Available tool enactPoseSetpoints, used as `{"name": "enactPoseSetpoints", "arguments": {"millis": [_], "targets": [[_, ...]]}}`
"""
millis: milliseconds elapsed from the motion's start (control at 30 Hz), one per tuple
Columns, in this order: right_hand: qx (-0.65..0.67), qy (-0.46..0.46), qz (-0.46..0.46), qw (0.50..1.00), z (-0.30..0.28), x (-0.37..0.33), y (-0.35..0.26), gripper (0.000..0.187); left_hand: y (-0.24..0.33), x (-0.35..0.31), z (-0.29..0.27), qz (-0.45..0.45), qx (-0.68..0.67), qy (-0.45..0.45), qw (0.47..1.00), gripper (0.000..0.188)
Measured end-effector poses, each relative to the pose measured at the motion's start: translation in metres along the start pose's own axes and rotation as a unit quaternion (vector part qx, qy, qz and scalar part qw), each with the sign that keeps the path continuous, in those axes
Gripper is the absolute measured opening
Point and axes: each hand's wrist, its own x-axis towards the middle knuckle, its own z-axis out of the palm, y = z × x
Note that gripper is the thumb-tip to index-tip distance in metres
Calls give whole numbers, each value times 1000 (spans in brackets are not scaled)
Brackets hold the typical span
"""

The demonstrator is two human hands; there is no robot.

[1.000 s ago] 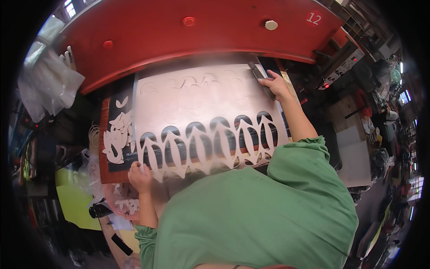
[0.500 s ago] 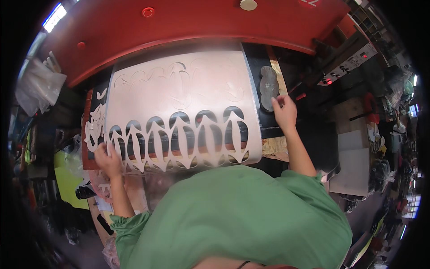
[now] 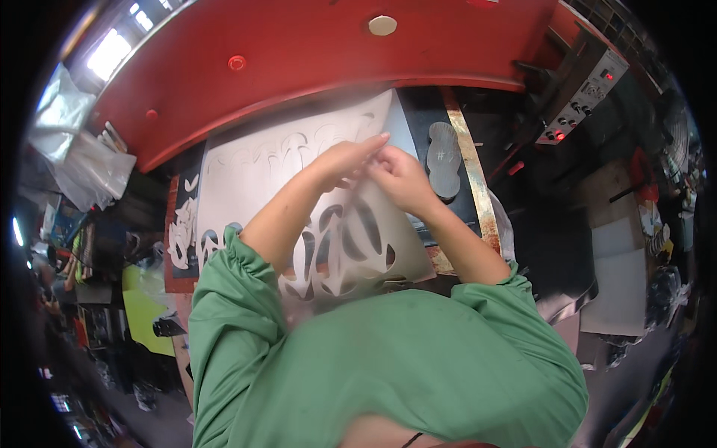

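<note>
A pale, thin sheet [image 3: 243, 183] with rows of cut-out sole shapes lies on the work table, its right part raised and creased. My left hand [image 3: 351, 160] reaches across it, fingers closed on the raised part. Right beside it, almost touching, my right hand [image 3: 402, 178] pinches the same sheet near its right edge. The fingertips overlap, so the exact hold is partly hidden. A grey sole-shaped cutting die [image 3: 444, 160] marked on top lies on the dark board, just right of my right hand.
A red machine beam [image 3: 314, 52] spans the far side. At the right stands a control box [image 3: 590, 97] with lit red lamps. Small pale offcuts [image 3: 181, 231] pile up at the table's left. Clear plastic bags [image 3: 89, 164] hang at the far left.
My left hand has moved from the sheet's left edge to its right side. My right hand has left the die and come left to the sheet, which is now lifted and creased there.
</note>
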Motion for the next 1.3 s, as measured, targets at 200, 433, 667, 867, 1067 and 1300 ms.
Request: {"name": "enactPoseSetpoints", "arguments": {"millis": [200, 433, 667, 867, 1067, 1300], "targets": [[100, -118, -24, 988, 13, 23, 2, 28, 9, 15, -48, 18, 85, -7, 996, 14], [111, -2, 56, 992, 25, 38, 60, 93, 17, 6, -57, 29, 37, 35, 998, 15], [66, 37, 34, 997, 60, 28, 75, 108, 11, 9, -45, 39, -86, 5, 996, 13], [82, 76, 19, 994, 55, 25, 74, 94, -8, 22, -48, 49, -141, -55, 987, 18], [41, 192, 21, 980, 64, 21, 67, 70, -20, 21, -41, 73, -214, -39, 973, 22], [26, 175, 43, 983, 62, 27, 62, 52, -18, 13, -36, 92, -306, -93, 943, 26]]}}
